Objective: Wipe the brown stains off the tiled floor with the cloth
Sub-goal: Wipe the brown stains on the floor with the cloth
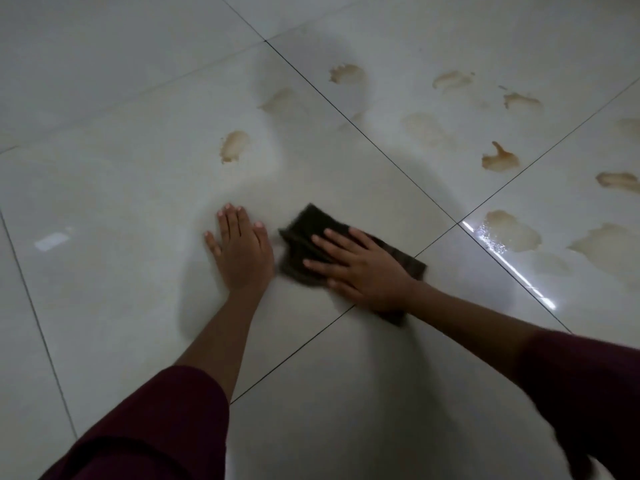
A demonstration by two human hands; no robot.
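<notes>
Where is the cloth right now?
In the head view the dark cloth lies flat on the tiled floor just right of centre, pressed under the right hand, close beside the left hand and short of the brown stains.

Glossy pale tiled floor (dark grout lines) carries brown stains far right, a dark cloth near centre.

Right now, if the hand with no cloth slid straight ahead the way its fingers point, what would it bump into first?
Probably the brown stain. The left hand lies flat on the floor, fingers pointing up the picture, with bare tile between.
</notes>
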